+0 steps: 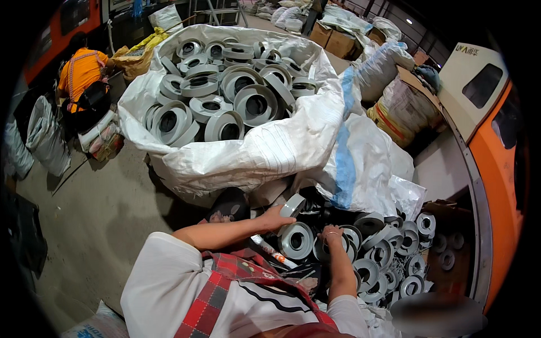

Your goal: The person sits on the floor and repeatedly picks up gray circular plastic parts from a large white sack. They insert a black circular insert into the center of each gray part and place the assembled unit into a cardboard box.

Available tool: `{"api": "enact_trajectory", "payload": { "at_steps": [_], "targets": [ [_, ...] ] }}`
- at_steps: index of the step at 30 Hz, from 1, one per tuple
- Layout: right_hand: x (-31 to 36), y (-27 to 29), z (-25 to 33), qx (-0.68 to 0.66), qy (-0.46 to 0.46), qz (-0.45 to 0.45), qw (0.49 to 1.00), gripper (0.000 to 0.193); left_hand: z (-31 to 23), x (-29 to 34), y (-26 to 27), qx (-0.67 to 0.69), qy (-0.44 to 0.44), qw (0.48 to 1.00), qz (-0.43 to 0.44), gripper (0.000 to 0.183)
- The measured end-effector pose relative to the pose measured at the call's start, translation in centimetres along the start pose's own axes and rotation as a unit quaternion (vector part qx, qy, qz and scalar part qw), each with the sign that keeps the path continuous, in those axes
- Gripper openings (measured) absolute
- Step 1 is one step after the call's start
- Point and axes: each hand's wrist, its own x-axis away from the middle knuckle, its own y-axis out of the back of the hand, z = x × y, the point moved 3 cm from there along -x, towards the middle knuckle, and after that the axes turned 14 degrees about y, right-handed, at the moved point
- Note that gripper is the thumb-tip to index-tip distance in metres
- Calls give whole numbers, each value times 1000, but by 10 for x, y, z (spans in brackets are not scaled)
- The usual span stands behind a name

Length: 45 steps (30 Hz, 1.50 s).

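My left hand (273, 218) is closed on the edge of a grey plastic ring (292, 206), which is tilted on its side. Just below it lies another grey ring (296, 240) with a dark centre, facing up. My right hand (331, 231) reaches in among the dark and grey parts, its fingers curled down; what they grip is hidden. Beside that hand is a heap of grey rings (381, 254) spreading to the right. A white tube-like thing with orange print (273, 251) lies below my left hand.
A big white woven sack (242, 160) full of similar grey rings (255, 105) stands ahead. A white and blue sack (360, 163) slumps beside it. An orange and cream machine (496, 152) borders the right. A person in orange (83, 73) crouches at far left, near white sacks (48, 135).
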Motion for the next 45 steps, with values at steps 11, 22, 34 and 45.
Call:
{"api": "enact_trajectory", "payload": {
  "at_steps": [11, 22, 34, 45],
  "targets": [
    [-60, -33, 50, -97, 92, -91, 987, 32, 24, 16, 39, 59, -11, 997, -50, 53],
    [6, 17, 12, -167, -45, -431, 885, 17, 13, 24, 42, 24, 56, 984, -169, 70],
    [-18, -29, 105, -400, 144, -289, 858, 49, 36, 14, 36, 21, 45, 983, -174, 57],
    [-34, -59, 135, -316, 110, -162, 928, 19, 33, 27, 48, 35, 37, 984, -171, 62]
  ]
}}
